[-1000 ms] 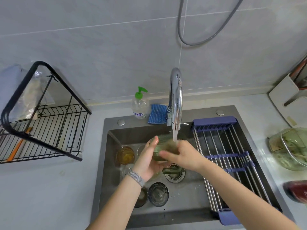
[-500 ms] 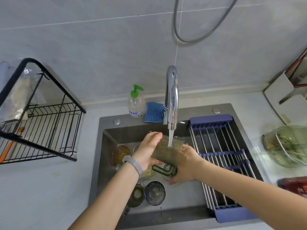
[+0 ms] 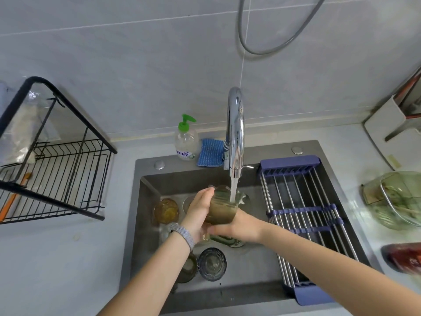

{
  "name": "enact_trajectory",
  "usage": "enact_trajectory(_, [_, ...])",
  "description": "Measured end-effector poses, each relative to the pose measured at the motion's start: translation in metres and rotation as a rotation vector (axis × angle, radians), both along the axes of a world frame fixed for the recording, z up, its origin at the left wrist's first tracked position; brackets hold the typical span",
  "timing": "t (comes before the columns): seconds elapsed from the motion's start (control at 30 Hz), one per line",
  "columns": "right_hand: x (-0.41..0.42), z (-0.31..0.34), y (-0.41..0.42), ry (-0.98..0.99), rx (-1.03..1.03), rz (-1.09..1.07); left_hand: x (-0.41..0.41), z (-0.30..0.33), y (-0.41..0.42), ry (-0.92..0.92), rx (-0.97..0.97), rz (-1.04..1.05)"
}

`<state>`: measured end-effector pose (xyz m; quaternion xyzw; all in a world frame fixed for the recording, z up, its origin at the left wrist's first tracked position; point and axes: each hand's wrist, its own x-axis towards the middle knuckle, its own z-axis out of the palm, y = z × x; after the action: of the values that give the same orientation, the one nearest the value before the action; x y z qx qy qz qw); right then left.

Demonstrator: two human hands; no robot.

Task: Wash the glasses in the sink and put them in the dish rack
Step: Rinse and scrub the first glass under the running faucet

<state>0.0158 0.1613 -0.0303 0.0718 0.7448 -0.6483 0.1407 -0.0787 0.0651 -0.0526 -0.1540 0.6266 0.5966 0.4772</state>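
Note:
Over the dark sink (image 3: 252,265) I hold a green ribbed glass (image 3: 222,207) upright under the stream running from the chrome tap (image 3: 235,133). My left hand (image 3: 198,213) grips its left side, and my right hand (image 3: 239,226) grips its base from below and the right. Down in the sink stand an amber glass (image 3: 165,210), a bluish clear glass (image 3: 212,263) and a green glass (image 3: 188,267) partly hidden by my left forearm. More glass shows behind my hands. The black wire dish rack (image 3: 57,179) stands on the counter to the left.
A blue-ended roll-up rack (image 3: 305,222) covers the sink's right part. A soap bottle (image 3: 185,139) and blue cloth (image 3: 210,152) sit behind the sink. A green glass bowl (image 3: 396,199) and a red packet (image 3: 404,256) lie on the right counter.
The green glass has been raised and turned upright, so the stream now runs into its mouth. My right hand has slid from its side down to its base.

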Motion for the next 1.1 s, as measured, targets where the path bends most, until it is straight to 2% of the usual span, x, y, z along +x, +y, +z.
enact_trajectory(0.13, [0.001, 0.017, 0.023, -0.025, 0.533, 0.437, 0.003, 0.0, -0.008, -0.11, 0.05, 0.011])
enact_trajectory(0.2, [-0.003, 0.036, 0.031, -0.048, 0.934, 0.676, 0.007, 0.001, -0.01, -0.163, 0.085, 0.015])
enact_trajectory(0.27, [-0.008, 0.04, 0.036, 0.018, 1.233, 0.785, 0.008, 0.0, -0.009, -0.163, 0.098, 0.049])
enact_trajectory(0.3, [-0.01, 0.036, 0.036, 0.037, 1.262, 0.77, 0.007, 0.001, -0.007, -0.147, 0.091, 0.067])
enact_trajectory(0.37, [-0.01, 0.031, 0.035, 0.001, 1.09, 0.605, 0.001, -0.001, -0.005, -0.118, 0.08, 0.061])
enact_trajectory(0.5, [-0.008, 0.015, 0.02, 0.038, 0.78, 0.456, -0.008, 0.008, -0.009, -0.048, 0.025, 0.012])
enact_trajectory(0.6, [-0.007, -0.001, 0.012, -0.076, 0.602, 0.334, -0.005, 0.007, -0.012, -0.046, 0.067, 0.01])
enact_trajectory(0.7, [0.001, -0.006, 0.008, -0.158, 0.154, 0.122, 0.003, 0.002, -0.011, -0.014, 0.081, 0.037])
enact_trajectory(0.73, [0.006, -0.008, 0.006, -0.142, 0.11, 0.075, 0.006, 0.001, -0.011, -0.008, 0.06, 0.043])
enact_trajectory(0.8, [0.015, -0.012, 0.004, 0.004, 0.311, 0.102, 0.013, 0.002, -0.012, -0.027, 0.049, 0.044])
enact_trajectory(0.9, [0.027, -0.019, 0.011, 0.281, 0.929, 0.285, 0.02, 0.001, -0.021, -0.13, 0.149, 0.063])
enact_trajectory(0.93, [0.029, -0.017, 0.015, 0.312, 1.029, 0.283, 0.022, 0.002, -0.024, -0.161, 0.185, 0.082])
enact_trajectory(1.03, [0.04, -0.015, 0.017, 0.317, 1.016, 0.127, 0.028, 0.005, -0.023, -0.186, 0.252, 0.142])
enact_trajectory(1.1, [0.052, -0.019, 0.007, 0.353, 0.938, -0.177, 0.031, 0.006, -0.02, -0.176, 0.289, 0.202])
